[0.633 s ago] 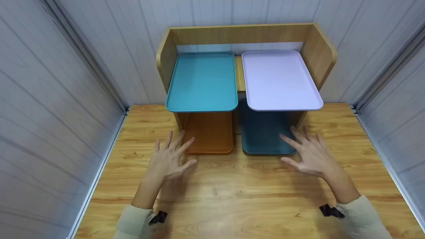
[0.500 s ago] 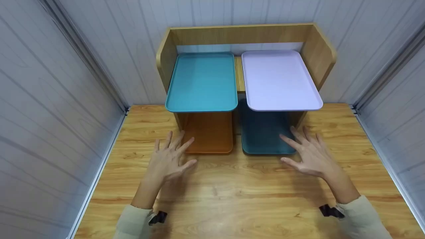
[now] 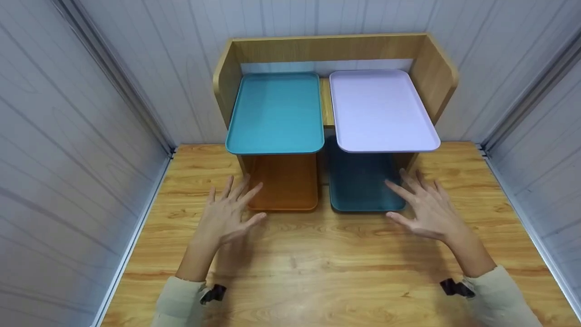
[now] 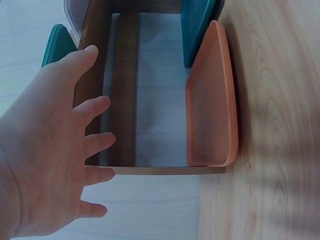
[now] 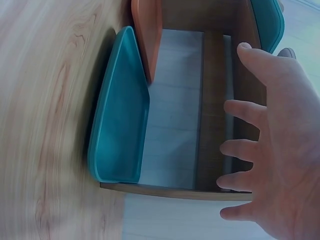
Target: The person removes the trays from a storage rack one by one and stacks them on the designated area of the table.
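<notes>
Head view: left hand and right hand spread, holding nothing.

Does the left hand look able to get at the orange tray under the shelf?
Probably yes. The left hand hovers open just in front of the orange tray, whose front edge sticks out from under the teal tray, with only bare table between them.

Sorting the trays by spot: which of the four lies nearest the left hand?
The orange tray, on the table under the shelf, just beyond the left hand. The dark teal tray lies by the right hand; the other two sit on top.
</notes>
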